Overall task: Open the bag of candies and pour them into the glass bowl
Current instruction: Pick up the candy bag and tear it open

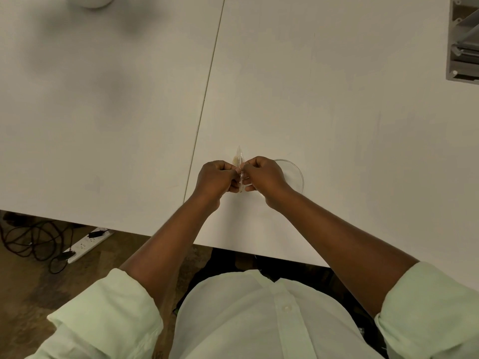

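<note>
Both hands, left hand (216, 177) and right hand (261, 176), pinched tight on the candy bag (239, 158), held above the counter (337, 112) just beside the glass bowl (298, 171). We should peel evenly, mouth up, avoiding spill.

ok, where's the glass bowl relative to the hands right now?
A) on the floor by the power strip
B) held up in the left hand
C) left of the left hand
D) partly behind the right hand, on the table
D: the glass bowl sits on the table, its rim showing past the right hand, while both that and the left hand pinch the candy bag.
</note>
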